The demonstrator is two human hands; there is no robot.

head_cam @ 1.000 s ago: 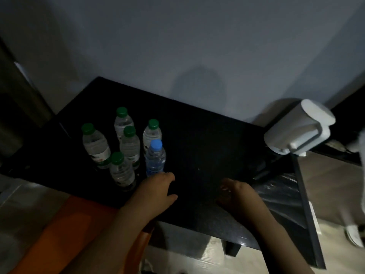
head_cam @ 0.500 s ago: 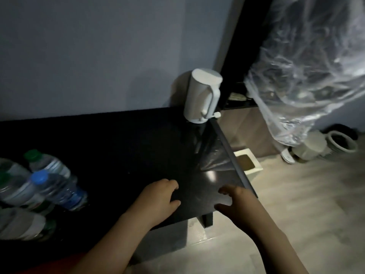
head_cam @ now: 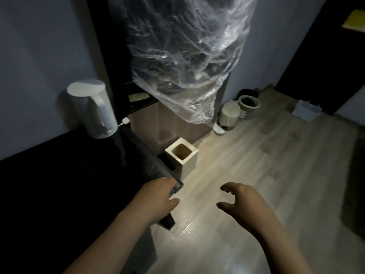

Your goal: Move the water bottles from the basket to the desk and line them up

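The black desk (head_cam: 69, 184) fills the left of the head view, and its near right corner lies under my left hand (head_cam: 156, 198). That hand hangs over the corner with loosely curled fingers and holds nothing. My right hand (head_cam: 243, 202) hovers over the wooden floor to the right of the desk, fingers spread and bent, empty. No water bottle and no basket are in view.
A white kettle (head_cam: 92, 111) stands at the desk's far right corner by the wall. A cream square bin (head_cam: 182, 155) sits on the floor beside the desk. A bulky clear plastic bag (head_cam: 185, 56) hangs ahead. Small round containers (head_cam: 239, 111) stand by the far wall.
The view has swung right: the bottles have left the frame at the left. Both hands have gone from over the desk top to its right corner and past it, over the floor.
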